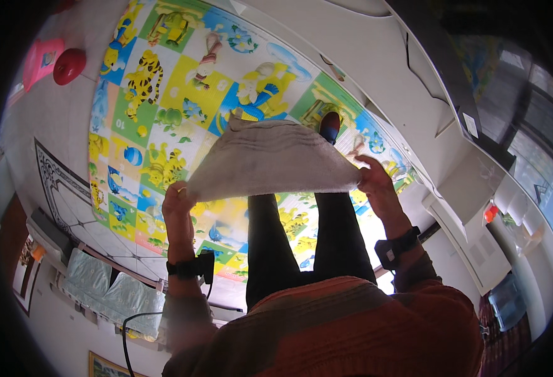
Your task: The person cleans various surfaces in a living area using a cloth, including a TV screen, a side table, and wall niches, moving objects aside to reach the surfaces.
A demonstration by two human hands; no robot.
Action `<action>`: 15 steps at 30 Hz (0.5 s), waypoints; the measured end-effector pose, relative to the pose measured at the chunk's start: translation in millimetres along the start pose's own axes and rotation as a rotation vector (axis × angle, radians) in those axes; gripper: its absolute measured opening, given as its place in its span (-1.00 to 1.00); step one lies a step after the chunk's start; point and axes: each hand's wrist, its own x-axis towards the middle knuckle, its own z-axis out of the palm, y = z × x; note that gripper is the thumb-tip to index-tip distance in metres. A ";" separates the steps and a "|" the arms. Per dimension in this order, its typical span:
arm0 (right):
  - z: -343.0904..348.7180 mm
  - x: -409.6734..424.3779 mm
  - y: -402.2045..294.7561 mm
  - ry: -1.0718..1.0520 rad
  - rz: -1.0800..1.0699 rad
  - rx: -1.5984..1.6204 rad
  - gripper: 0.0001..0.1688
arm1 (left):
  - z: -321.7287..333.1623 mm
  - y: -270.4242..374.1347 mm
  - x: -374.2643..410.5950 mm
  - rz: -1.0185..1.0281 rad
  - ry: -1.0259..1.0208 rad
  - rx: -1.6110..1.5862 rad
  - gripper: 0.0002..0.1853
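A pale grey-beige cloth (278,158) is stretched in front of me above a colourful cartoon-print floor mat (177,118). My left hand (177,205) pinches its left corner, and my right hand (375,181) grips its right corner with the index finger partly raised. Between my hands the lower edge runs nearly straight, while the far part is creased and comes to a small tip at the upper left. Both wrists wear black straps with small devices. My dark-trousered legs show below the cloth; one shoe (330,126) shows beyond it.
A pink bucket (43,61) and a red round object (69,66) stand on the floor at the upper left. A white cabinet (427,108) with a dark top runs along the mat's right side. A cushioned sofa (111,287) is at the lower left, a blue water bottle (507,301) at the lower right.
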 end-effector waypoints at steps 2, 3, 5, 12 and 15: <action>-4.6 -1.1 -4.1 -0.022 -0.055 0.058 -0.37 | 20.7 27.3 -12.3 0.083 -0.072 0.224 -0.38; -4.4 0.7 -8.4 -0.034 -0.160 -0.187 -0.40 | 28.1 36.4 -15.3 0.215 -0.115 0.440 -0.35; -1.7 1.0 -19.7 -0.050 -0.367 -0.677 -0.45 | 39.9 49.5 -18.8 0.483 -0.200 0.871 -0.28; 20.2 -32.3 -132.2 0.383 -1.027 -1.307 -0.65 | 90.3 131.5 -23.6 1.030 0.004 1.052 -0.68; 4.5 -47.6 -181.7 0.554 -1.306 -1.301 -0.60 | 123.5 183.8 -23.0 1.359 -0.009 1.017 -0.80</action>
